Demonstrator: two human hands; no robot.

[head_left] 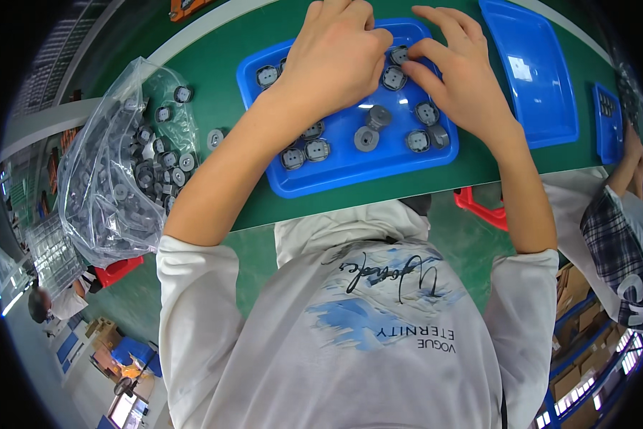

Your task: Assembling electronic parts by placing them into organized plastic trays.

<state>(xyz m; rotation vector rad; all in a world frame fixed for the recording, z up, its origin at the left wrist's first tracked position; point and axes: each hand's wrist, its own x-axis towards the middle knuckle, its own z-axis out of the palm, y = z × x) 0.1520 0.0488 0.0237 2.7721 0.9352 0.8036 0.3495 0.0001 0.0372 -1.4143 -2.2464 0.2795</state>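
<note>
My left hand (344, 53) is closed above the far part of a blue tray (343, 170), its fingers curled. Whatever it may hold is hidden behind the knuckles. At the tray's far right, the thumb and forefinger of my right hand (458, 68) pinch a small round grey part (398, 55); its other fingers stretch forward. A second grey part (394, 78) lies just nearer, below the thumb. Several similar parts with flat slotted faces sit around the tray in small groups, such as a grey part (317, 149) at the near left. Two grey discs (366, 139) lie near the middle.
A clear plastic bag (114, 179) spills several grey parts onto the green table (214, 86) at left. Right of the tray lies another blue tray (539, 79). Farther right, a co-worker's hand (632, 146) is beside a smaller blue tray (607, 121). A red stool (478, 207) shows below the table edge.
</note>
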